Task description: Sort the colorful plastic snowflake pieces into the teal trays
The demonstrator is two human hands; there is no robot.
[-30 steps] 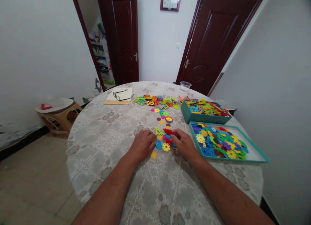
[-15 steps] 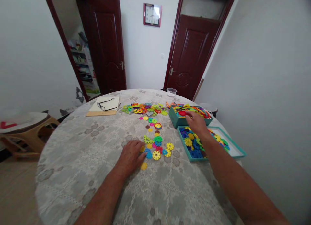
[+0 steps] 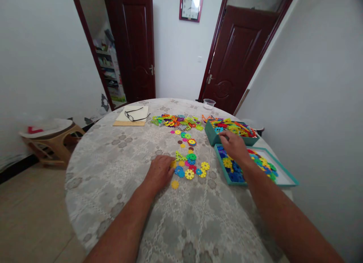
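Note:
My left hand (image 3: 162,172) lies flat on the tablecloth, its fingertips beside a yellow disc and blue notched discs (image 3: 179,171). A green triangular piece (image 3: 179,156), a green disc (image 3: 191,157) and a pale yellow notched disc (image 3: 189,174) are close by. One yellow disc (image 3: 175,184) rests nearer to me. My right hand (image 3: 233,145) is at the near wall of a teal box (image 3: 211,133) heaped with colourful plastic pieces. Its fingers are pinched together; whatever is between them is hidden.
A shallow teal tray (image 3: 224,176) of discs stands in front of the box. Farther back is a pile of bright pieces (image 3: 177,122). Eyeglasses (image 3: 131,117) lie on a pad (image 3: 120,123) at the left; a clear bowl (image 3: 209,103) stands at the far edge.
My right hand has drawn back from over the pieces in the box to its near edge. The left hand stays by the discs. The whole view has shifted slightly.

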